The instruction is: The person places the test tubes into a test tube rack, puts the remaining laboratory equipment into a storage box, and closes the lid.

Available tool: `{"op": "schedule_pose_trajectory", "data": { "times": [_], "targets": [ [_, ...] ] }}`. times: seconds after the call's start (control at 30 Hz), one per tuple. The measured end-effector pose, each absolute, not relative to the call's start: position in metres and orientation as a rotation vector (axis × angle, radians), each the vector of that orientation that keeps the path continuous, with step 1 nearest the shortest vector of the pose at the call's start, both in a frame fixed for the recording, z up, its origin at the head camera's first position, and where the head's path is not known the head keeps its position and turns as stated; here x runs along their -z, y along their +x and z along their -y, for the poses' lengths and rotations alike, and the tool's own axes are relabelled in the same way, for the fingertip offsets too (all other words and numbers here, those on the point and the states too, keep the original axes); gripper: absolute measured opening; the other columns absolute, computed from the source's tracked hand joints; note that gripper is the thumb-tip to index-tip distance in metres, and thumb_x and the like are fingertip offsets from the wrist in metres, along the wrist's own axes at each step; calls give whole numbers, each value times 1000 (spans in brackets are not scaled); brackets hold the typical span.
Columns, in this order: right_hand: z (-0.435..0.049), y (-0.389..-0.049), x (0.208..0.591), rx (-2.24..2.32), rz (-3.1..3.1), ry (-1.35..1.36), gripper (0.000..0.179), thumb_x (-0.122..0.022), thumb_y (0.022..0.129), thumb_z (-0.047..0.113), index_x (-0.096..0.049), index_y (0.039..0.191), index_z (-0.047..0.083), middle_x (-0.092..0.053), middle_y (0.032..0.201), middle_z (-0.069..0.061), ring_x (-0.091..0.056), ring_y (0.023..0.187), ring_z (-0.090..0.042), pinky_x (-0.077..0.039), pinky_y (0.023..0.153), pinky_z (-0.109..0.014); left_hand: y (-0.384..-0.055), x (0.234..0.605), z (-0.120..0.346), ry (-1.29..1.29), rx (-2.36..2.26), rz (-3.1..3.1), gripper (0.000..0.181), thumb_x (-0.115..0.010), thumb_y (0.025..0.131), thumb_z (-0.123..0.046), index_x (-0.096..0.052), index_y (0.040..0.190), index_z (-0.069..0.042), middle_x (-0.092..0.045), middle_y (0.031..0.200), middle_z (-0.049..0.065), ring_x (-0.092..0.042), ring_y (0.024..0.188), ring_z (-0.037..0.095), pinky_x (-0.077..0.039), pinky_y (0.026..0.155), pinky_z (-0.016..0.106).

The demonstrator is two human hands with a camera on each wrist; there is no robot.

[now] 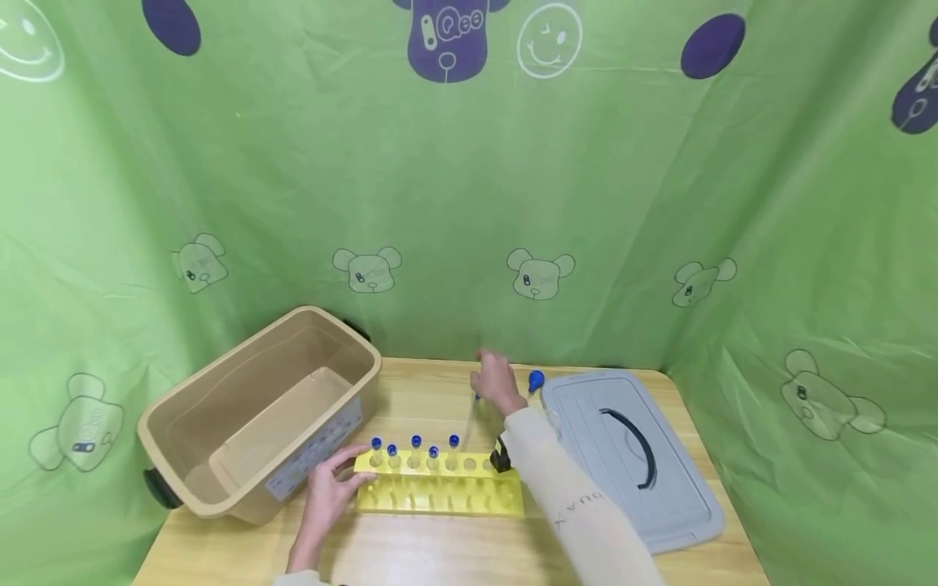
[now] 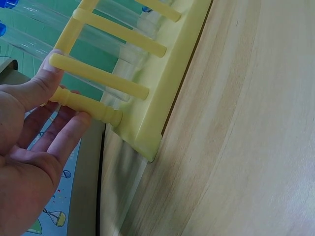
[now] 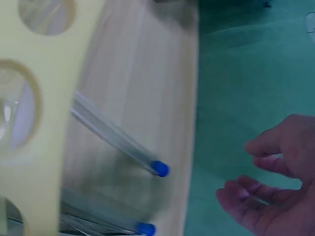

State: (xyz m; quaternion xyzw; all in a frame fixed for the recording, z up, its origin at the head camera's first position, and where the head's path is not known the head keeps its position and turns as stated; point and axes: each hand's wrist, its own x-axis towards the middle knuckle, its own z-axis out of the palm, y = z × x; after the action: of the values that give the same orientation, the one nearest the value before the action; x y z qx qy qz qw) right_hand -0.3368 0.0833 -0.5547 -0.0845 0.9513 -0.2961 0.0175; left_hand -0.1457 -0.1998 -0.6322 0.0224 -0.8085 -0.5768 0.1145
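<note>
A yellow test tube rack (image 1: 440, 471) stands upright on the table. Several clear test tubes (image 1: 415, 452) with blue caps stand in its left holes, while holes toward its right end are vacant. My left hand (image 1: 330, 491) grips the rack's left end, with thumb and fingers around the end post (image 2: 93, 107). Beyond the rack, my right hand (image 1: 497, 382) is held out near the table's back edge. Its fingers (image 3: 234, 199) are loosely bent with nothing between them. A capped test tube (image 3: 118, 138) lies on the table between rack and hand, with more capped tubes (image 3: 106, 216) beside it.
On the left sits a large tan bin (image 1: 322, 427) with black handles. A grey lid (image 1: 586, 423) with a black handle lies on the right. By the lid's back corner is a blue bulb (image 1: 536, 380). Green curtains (image 1: 454, 203) rise behind the table and along both sides.
</note>
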Motion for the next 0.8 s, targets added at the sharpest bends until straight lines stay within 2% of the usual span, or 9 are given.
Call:
{"op": "schedule_pose_trajectory", "data": {
  "times": [0.17, 0.37, 0.57, 0.8],
  "targets": [
    [-80, -341, 577, 774, -2872, -187, 43, -65, 92, 2, -57, 133, -7, -60, 124, -28, -62, 106, -41, -60, 87, -49, -147, 634, 201, 82, 1708, 2378, 51, -88, 71, 0, -73, 120, -3, -69, 126, 20, -68, 110, 42, -59, 94, 41],
    [-77, -340, 591, 641, -2827, -155, 40, -72, 88, 6, -57, 121, -10, -63, 97, -25, -63, 85, -36, -60, 73, -46, -148, 635, 202, 86, 1713, 2378, 51, -88, 71, 0, -73, 120, -2, -68, 127, 21, -68, 110, 42, -59, 95, 42],
    [-72, -337, 597, 619, -2742, -111, 41, -71, 89, 5, -54, 122, -11, -61, 86, -19, -59, 73, -29, -53, 60, -36, -147, 635, 202, 92, 1718, 2371, 50, -88, 71, -1, -74, 119, -4, -69, 126, 19, -68, 110, 42, -59, 94, 43],
    [-66, -339, 607, 574, -2753, -118, 33, -70, 88, 2, -56, 115, -11, -60, 87, -21, -61, 76, -31, -59, 66, -40, -148, 634, 202, 61, 1733, 2347, 52, -88, 71, 3, -72, 120, 1, -69, 126, 22, -68, 110, 44, -59, 94, 45]
  ]
}}
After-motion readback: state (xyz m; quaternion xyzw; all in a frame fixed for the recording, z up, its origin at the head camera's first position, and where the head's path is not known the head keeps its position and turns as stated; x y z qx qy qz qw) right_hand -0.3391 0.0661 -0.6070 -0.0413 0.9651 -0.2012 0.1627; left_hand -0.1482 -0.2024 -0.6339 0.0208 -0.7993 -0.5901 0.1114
